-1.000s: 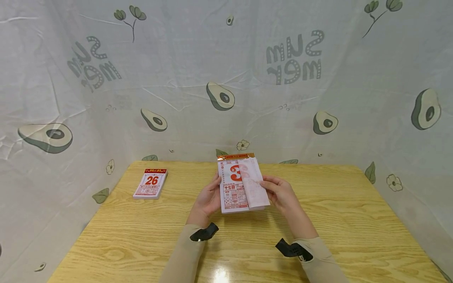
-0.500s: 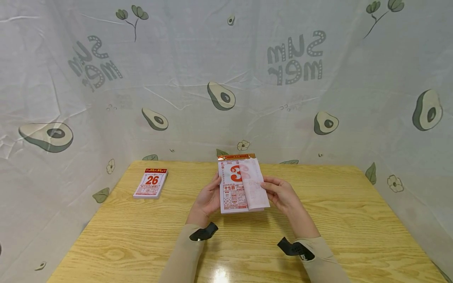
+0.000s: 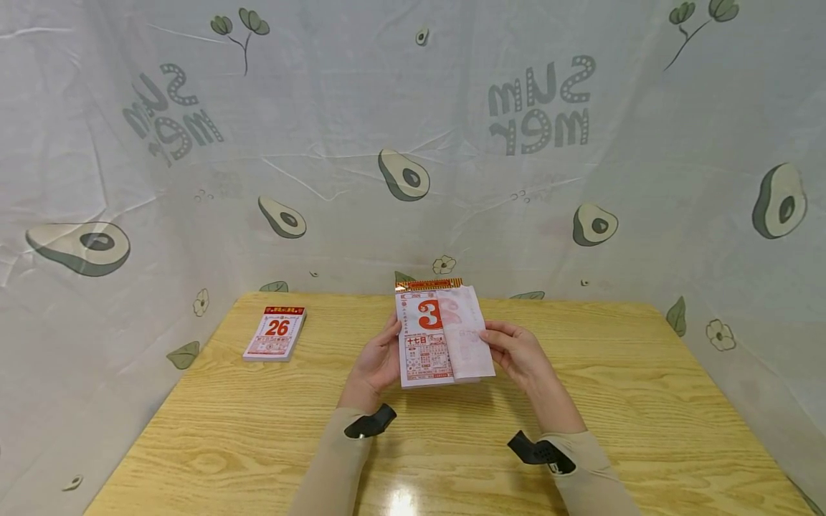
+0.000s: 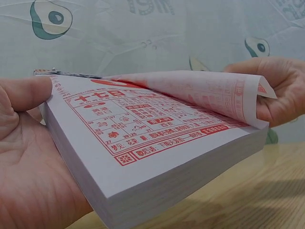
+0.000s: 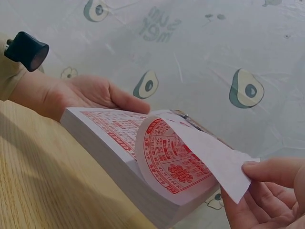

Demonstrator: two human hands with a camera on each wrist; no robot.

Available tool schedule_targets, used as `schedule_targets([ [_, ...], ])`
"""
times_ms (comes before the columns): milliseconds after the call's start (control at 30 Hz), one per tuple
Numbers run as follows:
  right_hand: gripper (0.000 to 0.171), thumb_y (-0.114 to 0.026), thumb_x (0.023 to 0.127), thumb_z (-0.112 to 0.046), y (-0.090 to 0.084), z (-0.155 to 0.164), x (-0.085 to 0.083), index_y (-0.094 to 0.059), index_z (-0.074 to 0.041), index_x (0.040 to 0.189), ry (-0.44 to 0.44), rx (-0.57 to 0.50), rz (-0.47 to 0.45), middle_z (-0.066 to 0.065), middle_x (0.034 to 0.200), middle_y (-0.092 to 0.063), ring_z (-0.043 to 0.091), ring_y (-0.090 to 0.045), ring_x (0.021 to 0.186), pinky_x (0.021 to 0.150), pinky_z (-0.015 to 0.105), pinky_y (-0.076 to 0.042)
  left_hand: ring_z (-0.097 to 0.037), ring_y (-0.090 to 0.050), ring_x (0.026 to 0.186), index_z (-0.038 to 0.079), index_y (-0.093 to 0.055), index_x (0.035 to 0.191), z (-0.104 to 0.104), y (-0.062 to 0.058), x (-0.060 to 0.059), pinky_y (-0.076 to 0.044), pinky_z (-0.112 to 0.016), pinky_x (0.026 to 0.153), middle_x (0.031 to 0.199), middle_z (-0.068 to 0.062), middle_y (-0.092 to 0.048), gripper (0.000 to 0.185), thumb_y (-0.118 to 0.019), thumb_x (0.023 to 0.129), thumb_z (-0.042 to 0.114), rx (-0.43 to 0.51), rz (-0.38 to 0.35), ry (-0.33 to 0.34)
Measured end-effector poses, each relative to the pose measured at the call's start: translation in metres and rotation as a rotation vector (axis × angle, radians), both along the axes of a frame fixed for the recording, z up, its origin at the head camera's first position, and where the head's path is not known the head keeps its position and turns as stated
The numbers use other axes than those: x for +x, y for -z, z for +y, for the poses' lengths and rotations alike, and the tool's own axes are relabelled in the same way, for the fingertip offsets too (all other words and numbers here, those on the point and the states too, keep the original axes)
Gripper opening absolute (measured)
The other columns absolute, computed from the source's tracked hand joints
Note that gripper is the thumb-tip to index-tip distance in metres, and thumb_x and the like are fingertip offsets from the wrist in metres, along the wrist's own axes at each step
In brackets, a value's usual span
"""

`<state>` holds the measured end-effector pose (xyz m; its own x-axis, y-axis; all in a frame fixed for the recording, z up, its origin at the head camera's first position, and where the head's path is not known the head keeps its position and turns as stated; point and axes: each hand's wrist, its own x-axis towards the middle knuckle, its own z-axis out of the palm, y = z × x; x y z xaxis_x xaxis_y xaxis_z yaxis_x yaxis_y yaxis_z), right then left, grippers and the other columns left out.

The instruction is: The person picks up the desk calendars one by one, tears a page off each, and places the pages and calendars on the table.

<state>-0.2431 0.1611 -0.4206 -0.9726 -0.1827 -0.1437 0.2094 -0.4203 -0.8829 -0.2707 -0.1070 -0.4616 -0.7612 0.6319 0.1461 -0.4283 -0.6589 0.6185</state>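
Observation:
A thick tear-off calendar (image 3: 419, 358) with a red "3" is held off the table, tilted toward me. My left hand (image 3: 376, 364) grips its left side, the thumb at the edge and the palm under the block in the left wrist view; the other fingers are hidden beneath. My right hand (image 3: 521, 356) pinches the outer edge of the top sheet (image 3: 470, 340) between thumb and fingers. That sheet is folded back over the right half, its pale back showing. In the right wrist view the sheet (image 5: 209, 148) curls up from the block (image 5: 119, 167), still joined near the top.
A smaller calendar (image 3: 276, 335) showing "26" lies on the wooden table (image 3: 613, 401) at the far left. Behind the table hangs a pale curtain (image 3: 477, 208) printed with avocados. Black wrist cameras (image 3: 542, 453) sit on both sleeves.
The right hand has shifted slightly to the right, drawing the sheet's edge a little further outward. The left hand and the calendar have barely moved.

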Motion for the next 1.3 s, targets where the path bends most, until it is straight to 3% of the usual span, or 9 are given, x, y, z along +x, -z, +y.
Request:
schedule_targets([
  [200,0.023,-0.058,0.093,0.006,-0.001,0.000,0.000,-0.070,-0.013,0.088,0.010,0.023,0.000,0.000,0.088,-0.070,0.010,-0.069,0.080,0.071,0.020,-0.057,-0.016,-0.050,0.128,0.045,0.007,0.153,-0.001,0.001,-0.001,-0.044,-0.036,0.104,0.146,0.005,-0.040,0.054,-0.018,0.109,0.027,0.031,0.012,0.014],
  [400,0.020,-0.060,0.092,0.004,-0.002,0.001,0.001,-0.069,-0.014,0.089,0.028,0.042,-0.006,-0.001,0.087,-0.070,0.009,-0.068,0.079,0.071,0.020,-0.056,-0.015,-0.052,0.127,0.044,0.010,0.153,-0.002,0.001,-0.002,-0.045,-0.035,0.104,0.139,0.007,-0.052,0.055,-0.017,0.109,0.026,0.047,0.029,0.037],
  [533,0.019,-0.061,0.092,0.004,-0.002,0.002,0.000,-0.069,-0.013,0.089,0.029,0.030,-0.012,-0.001,0.087,-0.070,0.009,-0.069,0.079,0.071,0.020,-0.056,-0.015,-0.052,0.127,0.044,0.009,0.153,-0.002,0.001,-0.002,-0.045,-0.035,0.103,0.140,0.007,-0.049,0.054,-0.017,0.109,0.026,0.042,0.012,0.029],
  [767,0.021,-0.059,0.093,0.004,-0.003,0.005,0.000,-0.070,-0.014,0.089,0.029,0.026,-0.011,-0.001,0.088,-0.070,0.009,-0.068,0.079,0.072,0.020,-0.056,-0.017,-0.051,0.127,0.045,0.006,0.154,-0.001,-0.001,-0.001,-0.045,-0.037,0.103,0.152,0.001,-0.027,0.054,-0.019,0.109,0.027,0.017,-0.015,0.007],
  [967,0.026,-0.056,0.093,0.007,-0.004,0.008,-0.002,-0.070,-0.014,0.086,0.050,0.007,-0.008,-0.001,0.086,-0.069,0.010,-0.067,0.077,0.071,0.019,-0.056,-0.017,-0.051,0.127,0.045,0.005,0.154,-0.002,-0.002,-0.001,-0.046,-0.037,0.103,0.158,0.000,-0.018,0.055,-0.021,0.109,0.027,0.025,-0.041,-0.020],
  [1167,0.028,-0.054,0.094,0.008,-0.002,0.010,-0.003,-0.071,-0.014,0.086,0.029,0.005,0.006,-0.001,0.085,-0.069,0.010,-0.068,0.077,0.071,0.020,-0.056,-0.019,-0.049,0.129,0.046,0.006,0.153,-0.004,-0.001,-0.001,-0.045,-0.038,0.104,0.165,-0.002,0.002,0.055,-0.020,0.109,0.027,0.052,-0.030,0.009],
  [1233,0.028,-0.054,0.094,0.008,-0.002,0.011,-0.003,-0.070,-0.014,0.086,0.017,0.010,0.011,-0.001,0.085,-0.069,0.010,-0.068,0.077,0.071,0.020,-0.057,-0.020,-0.049,0.130,0.046,0.006,0.153,-0.005,0.000,-0.001,-0.045,-0.039,0.104,0.165,-0.003,-0.001,0.055,-0.020,0.109,0.027,0.060,-0.019,0.023],
  [1300,0.029,-0.053,0.094,0.008,-0.001,0.011,-0.003,-0.070,-0.014,0.087,0.002,0.020,0.016,-0.001,0.085,-0.069,0.009,-0.068,0.078,0.071,0.020,-0.056,-0.020,-0.050,0.130,0.046,0.007,0.153,-0.005,0.001,-0.002,-0.045,-0.039,0.104,0.162,-0.003,-0.016,0.055,-0.020,0.109,0.026,0.061,-0.006,0.036],
])
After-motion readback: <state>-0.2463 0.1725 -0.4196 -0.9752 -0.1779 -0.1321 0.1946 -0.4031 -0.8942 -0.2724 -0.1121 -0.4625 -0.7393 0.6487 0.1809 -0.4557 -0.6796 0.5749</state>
